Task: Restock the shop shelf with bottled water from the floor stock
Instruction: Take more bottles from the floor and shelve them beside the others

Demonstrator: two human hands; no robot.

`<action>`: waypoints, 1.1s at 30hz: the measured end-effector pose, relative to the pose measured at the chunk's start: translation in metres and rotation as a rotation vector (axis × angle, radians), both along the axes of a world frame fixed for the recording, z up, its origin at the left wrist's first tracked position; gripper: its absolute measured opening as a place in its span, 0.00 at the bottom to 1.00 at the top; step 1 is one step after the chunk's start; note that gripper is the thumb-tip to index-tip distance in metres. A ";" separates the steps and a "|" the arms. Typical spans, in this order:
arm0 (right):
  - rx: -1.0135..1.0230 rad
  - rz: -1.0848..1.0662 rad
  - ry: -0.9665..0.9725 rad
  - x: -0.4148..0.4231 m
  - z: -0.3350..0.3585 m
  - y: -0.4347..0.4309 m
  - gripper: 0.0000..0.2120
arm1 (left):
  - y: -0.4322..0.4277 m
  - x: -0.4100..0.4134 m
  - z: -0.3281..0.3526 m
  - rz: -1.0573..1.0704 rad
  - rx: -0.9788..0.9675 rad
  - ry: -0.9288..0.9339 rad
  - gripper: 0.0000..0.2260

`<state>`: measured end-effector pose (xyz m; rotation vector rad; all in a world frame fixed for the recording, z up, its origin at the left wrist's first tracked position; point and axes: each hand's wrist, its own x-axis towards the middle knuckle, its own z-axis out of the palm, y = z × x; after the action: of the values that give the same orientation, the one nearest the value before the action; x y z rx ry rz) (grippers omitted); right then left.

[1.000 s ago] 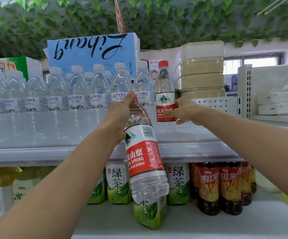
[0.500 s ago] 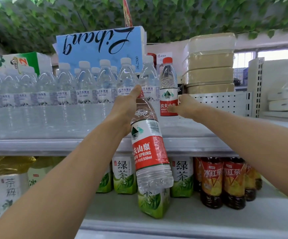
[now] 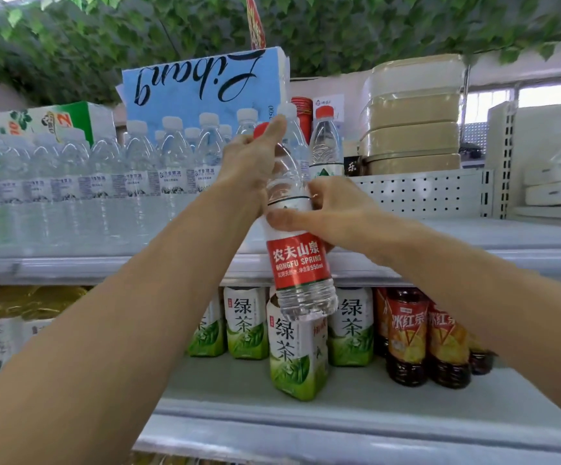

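The upper shelf [image 3: 493,234] runs behind and a little below the two-handed grip, with a bare stretch just right of the hands. Left of the grip a packed row of white-capped bottles [image 3: 104,182] fills it, and directly behind the grip one red-capped bottle [image 3: 326,146] of the same brand stands upright. The water bottle [image 3: 297,263] is not on the shelf. It hangs in the air in front of the shelf edge, tilted so the top leans left and away, and its base dangles below the grip, in front of the green tea cartons [image 3: 292,350] on the shelf underneath. The left hand [image 3: 248,169] is curled round the neck and shoulder, thumb raised beside the red cap [image 3: 261,128]. The right hand [image 3: 339,213] wraps the body just beneath it, thumb lying across the front at the top of the red label [image 3: 297,260]. The bottle looks full and sealed, so it is probably fairly heavy for its size, with most of that weight below both hands — the base will tend to swing. The clear walls look thin and ribbed and would likely dent under a hard squeeze. The glossy label probably gives poor friction. The stiffest holds are the neck under the cap and the shoulder; for setting it down upright, a firm wrap at mid-body — where the right hand sits — should steer it best into the space behind the grip.
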<state>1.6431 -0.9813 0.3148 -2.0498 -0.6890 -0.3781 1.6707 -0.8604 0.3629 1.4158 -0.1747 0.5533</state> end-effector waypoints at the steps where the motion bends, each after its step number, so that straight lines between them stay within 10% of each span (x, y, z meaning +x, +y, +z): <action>1: 0.011 0.001 0.008 0.001 0.003 -0.003 0.12 | -0.001 -0.002 0.002 -0.020 0.027 -0.007 0.21; 9: 0.258 -0.095 -0.116 0.015 0.056 -0.040 0.14 | 0.012 0.015 -0.014 0.201 0.336 -0.303 0.14; 18: 0.255 -0.178 -0.062 0.073 0.040 -0.040 0.12 | 0.022 0.079 -0.061 0.605 1.030 -0.371 0.45; 33: -0.032 -0.330 -0.019 0.084 0.005 -0.043 0.15 | 0.023 0.087 -0.064 0.627 1.081 -0.341 0.50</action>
<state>1.7275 -1.0245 0.3199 -2.1959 -0.3673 -0.5789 1.7581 -0.8373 0.2994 2.4410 -0.3313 1.3440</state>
